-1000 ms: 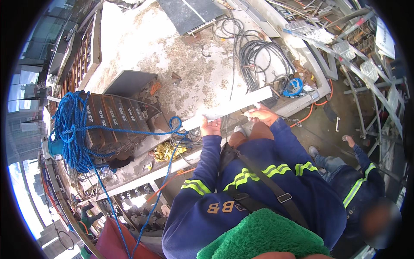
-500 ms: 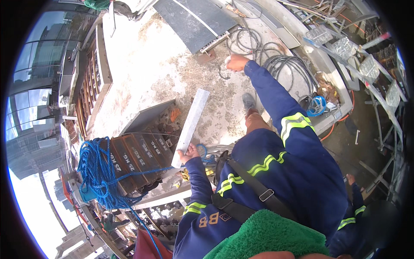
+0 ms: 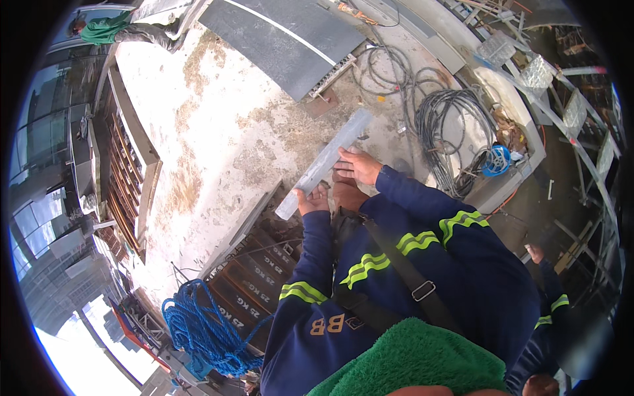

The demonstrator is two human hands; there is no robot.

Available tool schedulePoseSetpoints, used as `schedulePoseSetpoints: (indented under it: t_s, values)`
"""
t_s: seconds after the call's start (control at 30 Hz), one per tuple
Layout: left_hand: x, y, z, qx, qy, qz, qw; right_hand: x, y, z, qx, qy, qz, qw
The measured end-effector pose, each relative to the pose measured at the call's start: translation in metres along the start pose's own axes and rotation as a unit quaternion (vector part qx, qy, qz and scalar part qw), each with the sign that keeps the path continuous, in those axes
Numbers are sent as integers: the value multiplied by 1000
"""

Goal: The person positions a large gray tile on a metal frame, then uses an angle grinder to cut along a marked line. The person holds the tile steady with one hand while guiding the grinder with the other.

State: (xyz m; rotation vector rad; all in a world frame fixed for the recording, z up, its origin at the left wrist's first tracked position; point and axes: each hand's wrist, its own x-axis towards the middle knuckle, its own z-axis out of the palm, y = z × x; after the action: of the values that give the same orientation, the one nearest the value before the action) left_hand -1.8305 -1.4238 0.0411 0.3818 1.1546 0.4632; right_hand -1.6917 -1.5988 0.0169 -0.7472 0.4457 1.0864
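Strip (image 3: pixel 327 162) up over the slab (image 3: pixel 224 125), left hand (image 3: pixel 314 199) pinching its near end, right hand (image 3: pixel 358 165) at its edge, fingers spread, grip unclear, cable coil (image 3: pixel 428 122) by slab's right edge.

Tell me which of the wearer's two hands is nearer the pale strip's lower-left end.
The left hand. It is close to that end of the pale strip, whereas the right hand is farther up, beside the middle.

You have bright daylight: the concrete slab (image 3: pixel 224 125) glares near-white, the lower-left sky (image 3: pixel 66 350) is blown out, the right-hand floor (image 3: pixel 518 228) lies in shade, outer lines bow, and a blurred patch (image 3: pixel 588 350) clouds the lower right
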Motion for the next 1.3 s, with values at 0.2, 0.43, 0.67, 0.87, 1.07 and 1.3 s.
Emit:
schedulePoseSetpoints:
  t_s: [0.2,0.43,0.67,0.87,1.07,1.3]
  values:
    - [129,31,118,200,-145,-163,955,115,-47,18,187,131,-152,962]
    - [229,85,219,550,-255,-309,733,180,-110,-14,285,232,-306,878]
    - [314,157,306,618,-159,-199,743,284,-173,-127,351,290,-331,827]
    - [402,151,359,641,-123,-191,733,379,-196,-176,275,426,-257,822]
    - [550,98,335,628,-132,-252,725,487,-170,-210,143,436,-168,872]
    - [637,81,299,631,-75,-291,716,580,-114,-205,110,425,-82,895]
